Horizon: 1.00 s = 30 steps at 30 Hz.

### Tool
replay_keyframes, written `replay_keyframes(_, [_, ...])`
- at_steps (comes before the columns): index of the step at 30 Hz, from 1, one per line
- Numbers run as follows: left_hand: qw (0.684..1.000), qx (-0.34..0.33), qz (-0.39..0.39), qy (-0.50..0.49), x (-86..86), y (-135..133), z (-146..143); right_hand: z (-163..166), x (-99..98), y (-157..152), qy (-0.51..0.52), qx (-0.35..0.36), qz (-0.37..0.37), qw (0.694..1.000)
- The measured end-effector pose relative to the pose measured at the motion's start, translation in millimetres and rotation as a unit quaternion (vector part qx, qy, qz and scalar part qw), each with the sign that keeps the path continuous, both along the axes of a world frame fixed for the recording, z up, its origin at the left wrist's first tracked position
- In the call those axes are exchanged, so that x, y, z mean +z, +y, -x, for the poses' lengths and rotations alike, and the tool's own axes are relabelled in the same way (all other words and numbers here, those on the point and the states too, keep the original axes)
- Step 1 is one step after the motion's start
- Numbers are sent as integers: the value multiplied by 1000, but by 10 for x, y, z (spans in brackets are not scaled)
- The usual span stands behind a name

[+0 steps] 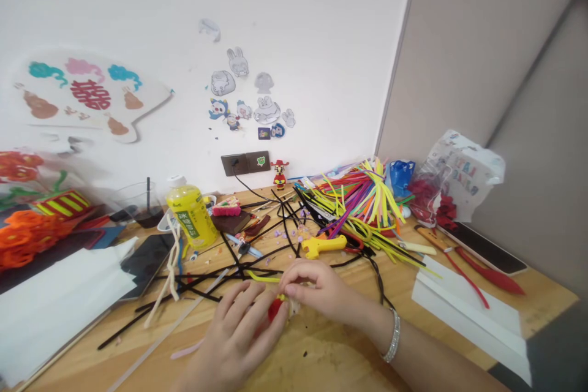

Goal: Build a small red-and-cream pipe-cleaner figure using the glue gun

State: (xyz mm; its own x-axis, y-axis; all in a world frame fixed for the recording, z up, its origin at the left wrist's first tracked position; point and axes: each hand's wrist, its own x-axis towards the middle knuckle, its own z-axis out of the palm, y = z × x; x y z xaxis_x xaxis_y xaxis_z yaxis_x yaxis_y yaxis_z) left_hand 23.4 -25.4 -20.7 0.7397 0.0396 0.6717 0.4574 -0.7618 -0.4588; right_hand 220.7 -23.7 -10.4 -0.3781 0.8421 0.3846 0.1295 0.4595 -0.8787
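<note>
My left hand [243,331] is closed around a small red piece [274,309] with yellow on its upper edge, just above the table's front middle. My right hand [316,288], with a sparkling bracelet on its wrist, meets it from the right, thumb and fingers pinched at the yellow part. A yellow pipe cleaner [263,278] sticks out to the left from my right fingertips. Fingers cover most of the red piece, so its kind is unclear. Something whitish shows below my right fingers. Behind the hands lies a yellow glue gun [324,246].
Black pipe cleaners [239,257] criss-cross the wooden table [344,355]. A bundle of coloured pipe cleaners [362,196] lies by the wall. A yellow drink bottle [192,213], white paper [59,312] and phone [149,260] are left; red-handled pliers [487,269] and folded paper [473,312] right.
</note>
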Motion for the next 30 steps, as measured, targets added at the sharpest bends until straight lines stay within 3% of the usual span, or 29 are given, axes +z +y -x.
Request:
replay_keyframes(4, [999,1,31,-13,-16,12,26,4,5,-3,4,27,25,999])
replay_keyframes(10, [998,1,56,-29,-37,6,32,45,-86,19,49,40,151,986])
replay_keyframes(17, [992,-4,99,-80,-48,17,-2,65,-63,-39,101,22,139,985])
replay_keyframes(19, [989,-1,114,-92,-53,19,-2,65,-40,-70,87,12,124,988])
replay_keyframes(24, [981,-5,125,-150,-24,17,-51,97,-63,-99,33,-63,-4,998])
replay_keyframes(30, [972,-18,156,-175,-41,15,-113,151,-158,-65,83,-80,-105,988])
